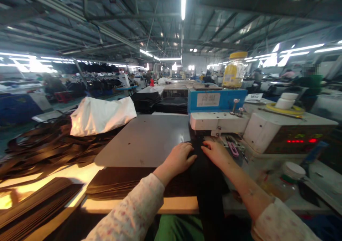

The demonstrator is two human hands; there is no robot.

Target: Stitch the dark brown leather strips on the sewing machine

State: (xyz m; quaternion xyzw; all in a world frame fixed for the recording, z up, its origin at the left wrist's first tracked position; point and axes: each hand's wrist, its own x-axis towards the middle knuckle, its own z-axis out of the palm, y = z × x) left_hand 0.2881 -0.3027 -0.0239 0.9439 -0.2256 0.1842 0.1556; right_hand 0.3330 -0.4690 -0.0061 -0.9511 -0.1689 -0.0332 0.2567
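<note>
A long strip of black fabric [205,173] runs from under the head of a blue and white machine [217,121] down over the table's front edge. My left hand [182,157] is at the strip's left edge, beside a grey metal plate [144,141], with its fingers curled and thumb bent in on the cloth. Opposite it, my right hand [215,152] has finger and thumb closed at the strip's right edge. Both hands are just in front of the machine head. What lies under the fingertips is partly hidden.
Stacked dark fabric pieces [139,184] lie under the plate, with another stack [40,205] at left. A white bag [103,116] sits on dark straps [50,144]. Pink-handled snips [232,147], a control box [288,134] and a lidded jar [292,173] stand at right.
</note>
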